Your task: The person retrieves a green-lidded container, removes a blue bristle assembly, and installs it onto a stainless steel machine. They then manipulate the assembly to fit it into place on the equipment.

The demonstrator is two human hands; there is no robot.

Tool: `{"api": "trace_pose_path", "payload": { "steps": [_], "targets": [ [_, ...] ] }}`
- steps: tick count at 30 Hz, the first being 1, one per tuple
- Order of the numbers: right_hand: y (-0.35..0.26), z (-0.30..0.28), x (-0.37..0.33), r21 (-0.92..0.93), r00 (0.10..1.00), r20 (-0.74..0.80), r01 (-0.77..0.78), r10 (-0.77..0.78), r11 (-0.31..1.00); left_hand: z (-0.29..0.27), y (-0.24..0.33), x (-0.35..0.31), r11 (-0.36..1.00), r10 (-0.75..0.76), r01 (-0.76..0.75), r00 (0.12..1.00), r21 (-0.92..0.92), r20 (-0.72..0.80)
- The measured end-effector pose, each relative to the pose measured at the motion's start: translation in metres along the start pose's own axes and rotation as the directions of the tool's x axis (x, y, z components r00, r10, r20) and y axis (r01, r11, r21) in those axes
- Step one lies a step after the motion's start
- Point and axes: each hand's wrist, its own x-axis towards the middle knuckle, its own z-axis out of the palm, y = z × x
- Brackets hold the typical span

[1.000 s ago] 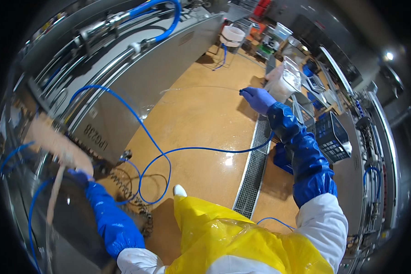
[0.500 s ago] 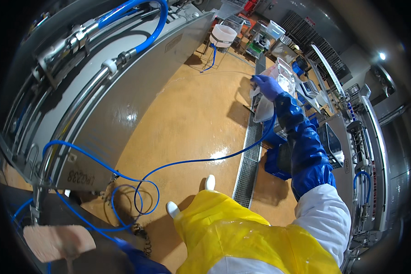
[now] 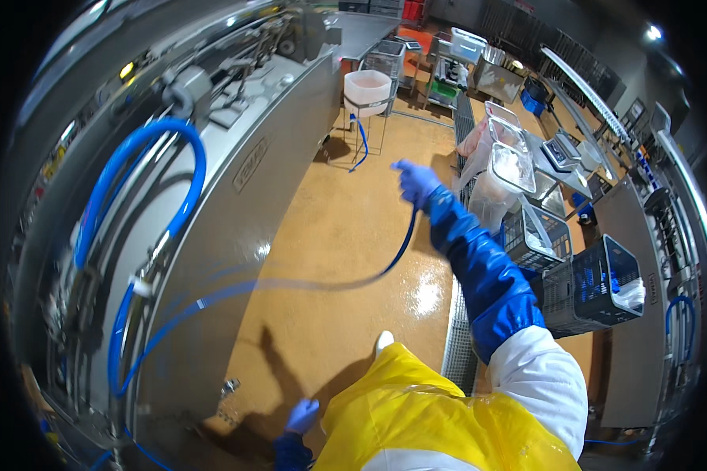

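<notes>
My right hand (image 3: 419, 184), in a blue-purple glove and a long blue sleeve, reaches forward over the wet orange floor (image 3: 322, 212). Its fingers are wrapped round the end of a blue hose (image 3: 403, 245); the tip at the hand is too small to make out. From there the hose hangs in a curve and runs left to the steel machine (image 3: 212, 290), blurred along its middle. Low beside my yellow apron (image 3: 448, 404), my left hand (image 3: 302, 416) is a gloved fist with nothing visible in it.
A whitish tub (image 3: 367, 98) stands on a wire stand ahead. Clear bins (image 3: 491, 188), a scale (image 3: 561, 151) on a table and dark crates (image 3: 605, 286) line the right. A drain grate (image 3: 457, 345) runs along the floor.
My right hand has swung left and slightly down with the hose. The hose has lifted off the floor into a blurred arc. My view has shifted, and my left fist now shows.
</notes>
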Motion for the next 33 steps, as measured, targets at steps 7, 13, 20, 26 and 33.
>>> {"api": "trace_pose_path", "payload": {
  "steps": [7,13,20,26,33],
  "targets": [
    [0.03,0.036,0.1,0.496,0.961,0.159,-0.275,0.225,0.824,-0.185,0.464,0.055,0.596,0.669,-0.789,0.381,0.153,-0.638],
    [-0.009,-0.01,0.274,0.485,0.98,0.032,-0.186,0.196,0.855,-0.209,0.564,0.211,0.621,0.544,-0.763,0.586,-0.182,-0.6],
    [-0.021,-0.196,0.421,-0.688,0.921,0.06,-0.241,0.385,0.684,-0.349,0.674,0.391,0.669,0.433,-0.666,0.71,-0.329,-0.556],
    [-0.071,-0.375,0.466,-0.674,0.847,-0.263,-0.504,0.462,0.541,-0.49,0.815,0.532,0.574,0.49,-0.793,0.531,-0.203,-0.691],
    [-0.144,-0.483,0.669,-0.712,0.853,-0.344,-0.51,0.393,0.483,-0.616,1.006,0.673,0.569,0.29,-0.68,0.692,-0.462,-0.661]
  ]
}}
